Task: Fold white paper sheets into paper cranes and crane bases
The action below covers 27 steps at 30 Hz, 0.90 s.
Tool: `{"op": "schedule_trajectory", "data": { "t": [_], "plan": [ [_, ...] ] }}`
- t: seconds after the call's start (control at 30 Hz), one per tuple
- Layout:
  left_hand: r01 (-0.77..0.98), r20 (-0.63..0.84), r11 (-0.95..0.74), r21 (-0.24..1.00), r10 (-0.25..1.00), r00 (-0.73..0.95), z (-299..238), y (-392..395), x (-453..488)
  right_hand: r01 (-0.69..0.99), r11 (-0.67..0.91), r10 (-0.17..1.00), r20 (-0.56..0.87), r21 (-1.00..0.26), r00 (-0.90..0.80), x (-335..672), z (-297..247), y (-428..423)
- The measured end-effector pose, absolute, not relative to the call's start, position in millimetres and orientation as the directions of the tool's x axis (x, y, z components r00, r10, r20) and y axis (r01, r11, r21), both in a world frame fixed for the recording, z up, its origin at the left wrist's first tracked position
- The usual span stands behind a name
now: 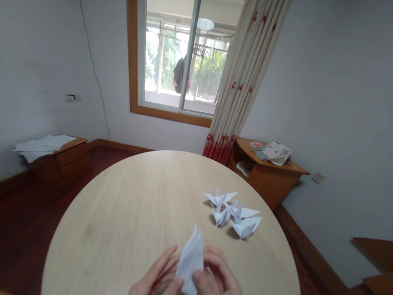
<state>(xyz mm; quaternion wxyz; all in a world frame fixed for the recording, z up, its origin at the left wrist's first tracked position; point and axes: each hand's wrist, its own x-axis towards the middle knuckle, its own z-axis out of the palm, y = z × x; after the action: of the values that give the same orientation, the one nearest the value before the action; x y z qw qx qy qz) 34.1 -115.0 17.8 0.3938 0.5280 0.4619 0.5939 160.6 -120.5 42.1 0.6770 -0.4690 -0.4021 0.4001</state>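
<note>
Nearest, left hand [154,285]: closed on the folded paper [190,263] at its lower left edge, thumb in front, other fingers curled and partly hidden; presumably to steady the piece.
Right hand [223,290]: thumb on the paper's near face, fingers curled at and behind its right edge; the pinch likely secures the layers.
Folded paper: one white piece, between both hands over the near part of the table, split points upward; so held, it seemingly leaves its broad face in view.
Round table [110,223]: pale wood-grain top, serving as work surface.
Paper birds [246,226]: white, apparently four, grouped closely on the right side, beyond the right hand; probably set there for elbow room.
Low cabinet [74,159]: brown, at left; white sheets [46,145] lie across its top, overhanging.
Corner stand [267,181]: brown, at right, bearing a pale cloth item [277,153], perhaps parked out of the way.
Curtain [239,86]: cream and red, gathered at the window's [165,44] right, likely for daylight.
</note>
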Motion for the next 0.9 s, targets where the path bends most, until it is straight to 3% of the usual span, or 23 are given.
{"op": "schedule_trajectory", "data": {
  "t": [0.23, 0.43, 0.53, 0.63, 0.73, 0.83, 0.9],
  "plan": [
    [0.073, 0.395, -0.42, 0.905, 0.891, 0.226, 29.7, -111.1, 27.0, -0.154, 0.19, 0.923, 0.122, -0.97, 0.365, 165.3, 38.2, -129.4],
    [-0.005, 0.322, -0.328, 0.945, 0.924, 0.208, 28.0, -113.6, 29.0, -0.049, 0.179, 0.962, 0.164, -0.983, 0.22, 177.6, 46.8, -129.4],
    [0.056, 0.399, -0.42, 0.906, 0.891, 0.217, 29.2, -115.2, 25.9, -0.034, 0.181, 0.967, 0.171, -0.983, 0.188, 181.3, 46.6, -126.2],
    [0.164, 0.512, -0.554, 0.816, 0.825, 0.24, 32.3, -115.8, 17.3, -0.09, 0.103, 0.968, 0.079, -0.991, 0.239, 181.9, 47.5, -124.9],
    [0.131, 0.559, -0.633, 0.763, 0.748, 0.357, 36.1, -116.2, 9.8, -0.182, 0.053, 0.971, 0.008, -0.982, 0.239, 181.9, 52.3, -126.0],
    [0.003, 0.532, -0.59, 0.807, 0.729, 0.431, 39.9, -118.8, 8.4, -0.258, 0.056, 0.983, 0.008, -0.965, 0.184, 183.5, 57.2, -127.6],
    [-0.006, 0.477, -0.516, 0.856, 0.788, 0.389, 41.4, -122.8, 10.4, -0.266, 0.022, 0.994, -0.008, -0.964, 0.11, 185.7, 58.9, -128.8]
  ]
}}
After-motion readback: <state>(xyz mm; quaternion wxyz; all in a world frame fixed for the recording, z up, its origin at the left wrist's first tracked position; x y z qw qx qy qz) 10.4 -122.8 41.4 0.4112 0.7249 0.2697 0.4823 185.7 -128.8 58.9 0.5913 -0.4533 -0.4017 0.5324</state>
